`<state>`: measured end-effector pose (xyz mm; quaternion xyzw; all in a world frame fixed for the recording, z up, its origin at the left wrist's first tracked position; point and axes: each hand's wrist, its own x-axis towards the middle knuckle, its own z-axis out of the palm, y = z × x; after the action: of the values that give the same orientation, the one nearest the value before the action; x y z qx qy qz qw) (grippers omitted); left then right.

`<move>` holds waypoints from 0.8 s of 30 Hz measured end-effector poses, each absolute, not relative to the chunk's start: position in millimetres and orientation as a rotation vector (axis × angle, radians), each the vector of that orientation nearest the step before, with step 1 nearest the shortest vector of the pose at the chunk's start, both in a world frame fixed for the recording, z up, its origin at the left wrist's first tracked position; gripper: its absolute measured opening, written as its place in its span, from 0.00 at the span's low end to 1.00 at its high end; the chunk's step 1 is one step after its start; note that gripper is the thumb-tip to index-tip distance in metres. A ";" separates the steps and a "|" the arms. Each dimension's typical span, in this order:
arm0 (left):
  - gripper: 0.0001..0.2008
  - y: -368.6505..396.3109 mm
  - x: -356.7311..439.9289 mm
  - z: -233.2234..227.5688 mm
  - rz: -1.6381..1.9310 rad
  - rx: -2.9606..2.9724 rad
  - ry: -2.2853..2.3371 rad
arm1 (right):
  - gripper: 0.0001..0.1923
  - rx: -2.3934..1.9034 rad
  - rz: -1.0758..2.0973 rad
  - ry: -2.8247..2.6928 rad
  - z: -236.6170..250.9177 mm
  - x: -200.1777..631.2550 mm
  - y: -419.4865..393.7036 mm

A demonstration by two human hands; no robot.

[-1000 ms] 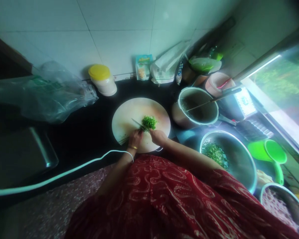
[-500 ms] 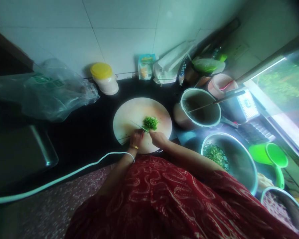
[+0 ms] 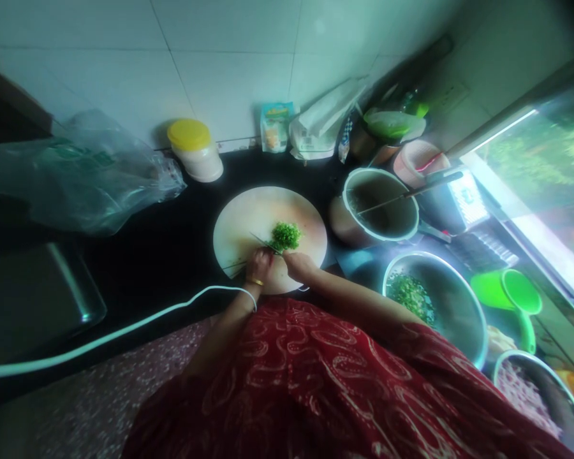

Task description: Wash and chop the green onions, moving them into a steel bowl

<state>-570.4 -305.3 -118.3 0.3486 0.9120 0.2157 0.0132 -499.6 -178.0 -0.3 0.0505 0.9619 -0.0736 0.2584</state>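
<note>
A dark counter (image 3: 172, 248) runs below a white tiled wall (image 3: 229, 70), with a bright window on the right. On it lies a round pale cutting board (image 3: 249, 217). The left hand (image 3: 259, 266), a gold bangle at its wrist, has its grip closed around the handle of a knife (image 3: 266, 243), whose thin blade slants up across the board to the edge of a small heap of chopped greens (image 3: 286, 235). The right hand (image 3: 300, 266) rests on the board just beside the heap, fingers bunched at its near edge; whether that grip pinches any greens I cannot tell. The heap sits right of the board's middle.

Out from there, a white cable (image 3: 124, 331) curves across the counter's near edge to the left wrist. Right of the board stands a pot (image 3: 380, 207) with a long utensil across its rim, and nearer, a steel bowl (image 3: 454, 306) holding more chopped greens. Behind the board stands a yellow-lidded jar (image 3: 195, 150), and to the left lies a crumpled clear plastic bag (image 3: 86, 178).
</note>
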 end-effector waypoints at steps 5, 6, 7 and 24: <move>0.11 -306.6 -568.6 -112.7 0.656 1.078 2.855 | 0.19 0.180 -0.211 2.610 2.4 -505.6 -179.4; 0.11 -306.3 -568.1 -110.1 0.642 1.065 2.861 | 0.19 0.196 -0.212 2.618 5.5 -504.5 -177.7; 0.11 -305.8 -567.6 -107.3 0.624 1.055 2.863 | 0.18 0.207 -0.212 2.626 9.2 -502.9 -175.8; 0.09 -303.9 -567.5 -104.4 0.626 1.038 2.843 | 0.18 0.169 -0.208 2.598 5.3 -497.1 -186.6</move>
<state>-567.5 -303.9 -104.4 0.3356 0.9197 0.2024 0.0254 -497.1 -186.6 5.3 0.0623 0.9600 -0.0770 0.2619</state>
